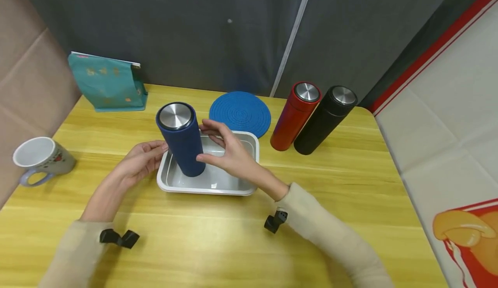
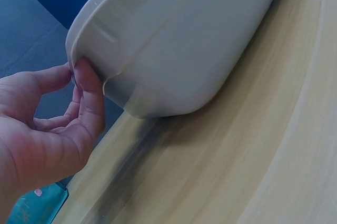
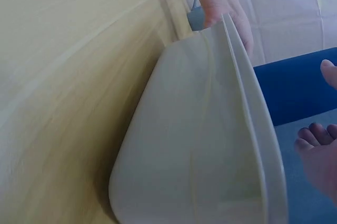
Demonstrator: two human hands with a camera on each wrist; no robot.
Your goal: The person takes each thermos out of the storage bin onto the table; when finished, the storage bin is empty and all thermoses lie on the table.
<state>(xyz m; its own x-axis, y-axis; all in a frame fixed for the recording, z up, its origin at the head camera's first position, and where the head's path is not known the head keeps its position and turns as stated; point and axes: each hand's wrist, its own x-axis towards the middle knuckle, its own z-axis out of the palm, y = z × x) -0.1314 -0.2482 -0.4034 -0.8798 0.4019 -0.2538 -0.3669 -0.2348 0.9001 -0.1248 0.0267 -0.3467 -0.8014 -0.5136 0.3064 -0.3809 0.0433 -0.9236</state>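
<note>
A blue thermos point(image 1: 182, 143) with a steel-topped lid stands upright in the left part of a white rectangular tray point(image 1: 210, 191). My left hand point(image 1: 142, 162) pinches the tray's left rim between thumb and fingers, as the left wrist view shows with the hand point(image 2: 58, 113) at the tray's edge. Beside the thermos, my right hand point(image 1: 233, 154) is spread over the tray, thumb and fingers apart. In the right wrist view a gap shows between this hand point(image 3: 321, 155) and the blue thermos point(image 3: 295, 87).
Behind the tray lies a round blue mat point(image 1: 241, 113). A red thermos point(image 1: 289, 121) and a black thermos point(image 1: 323, 126) stand at the back right. To the left are a mug point(image 1: 58, 160) and a teal bag point(image 1: 110, 87). A grey curtain point(image 1: 175, 33) hangs behind the table.
</note>
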